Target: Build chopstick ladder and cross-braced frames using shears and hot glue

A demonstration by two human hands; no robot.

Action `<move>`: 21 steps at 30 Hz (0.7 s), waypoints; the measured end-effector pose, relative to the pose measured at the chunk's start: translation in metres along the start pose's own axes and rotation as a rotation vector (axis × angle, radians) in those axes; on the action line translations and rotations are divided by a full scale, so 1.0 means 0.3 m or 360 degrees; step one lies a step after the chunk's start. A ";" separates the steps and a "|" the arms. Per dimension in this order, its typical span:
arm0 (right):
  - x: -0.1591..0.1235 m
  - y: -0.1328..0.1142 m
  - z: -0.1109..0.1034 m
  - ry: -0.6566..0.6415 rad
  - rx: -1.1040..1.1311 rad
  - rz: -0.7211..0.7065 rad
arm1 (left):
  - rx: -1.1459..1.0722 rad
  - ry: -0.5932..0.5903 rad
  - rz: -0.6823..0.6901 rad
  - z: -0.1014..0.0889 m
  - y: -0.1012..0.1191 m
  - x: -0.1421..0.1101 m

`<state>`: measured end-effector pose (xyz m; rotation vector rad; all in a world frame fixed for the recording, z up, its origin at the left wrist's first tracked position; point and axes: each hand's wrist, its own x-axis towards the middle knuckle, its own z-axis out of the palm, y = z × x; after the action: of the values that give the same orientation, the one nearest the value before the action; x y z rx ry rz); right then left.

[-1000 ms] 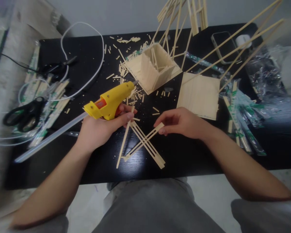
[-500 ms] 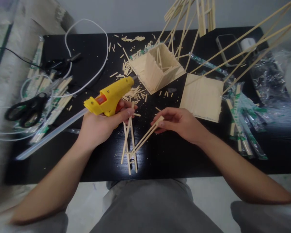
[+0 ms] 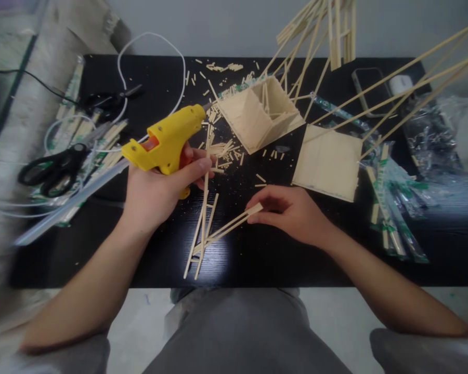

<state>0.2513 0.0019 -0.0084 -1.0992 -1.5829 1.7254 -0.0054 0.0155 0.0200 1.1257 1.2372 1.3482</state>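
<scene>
My left hand [image 3: 150, 195] is closed around a yellow hot glue gun [image 3: 175, 132], whose nozzle points up and right. A long clear glue stick [image 3: 78, 200] sticks out of its back end. The same hand's thumb and fingertips pinch a thin wooden stick [image 3: 205, 208] held nearly upright. Under it a narrow ladder-like frame of sticks [image 3: 197, 246] lies on the table. My right hand [image 3: 290, 213] is closed on the upper end of two sticks joined at the tip [image 3: 232, 222]; their lower ends slant down to the frame.
A wooden box on a square base [image 3: 257, 117] stands behind, beside a flat wooden panel [image 3: 325, 163] with long sticks rising from it. Black scissors [image 3: 58, 169] and wrapped chopsticks [image 3: 392, 208] flank my hands. A white cable [image 3: 152, 35] loops behind the glue gun. Cut bits [image 3: 224, 150] are scattered about.
My left hand has moved slightly left with the glue gun, and its pinched stick stands more upright. My right hand is a little lower, its joined sticks at a flatter slant. The view has shifted slightly.
</scene>
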 end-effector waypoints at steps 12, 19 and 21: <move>-0.004 -0.008 0.085 0.0072 -0.1568 -0.0541 | -0.0317 0.0189 -0.0100 -0.001 0.016 0.031; 0.025 -0.040 0.182 -0.0304 -0.1753 -0.0747 | -0.0336 0.0214 -0.0079 -0.002 0.019 0.032; 0.030 -0.041 0.183 -0.0317 -0.1792 -0.0791 | -0.0359 0.0222 -0.0088 -0.001 0.019 0.034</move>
<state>0.1986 -0.0179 0.0002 -0.8257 -2.7668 0.5462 -0.0074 0.0253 0.0259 0.8465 1.1721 1.5032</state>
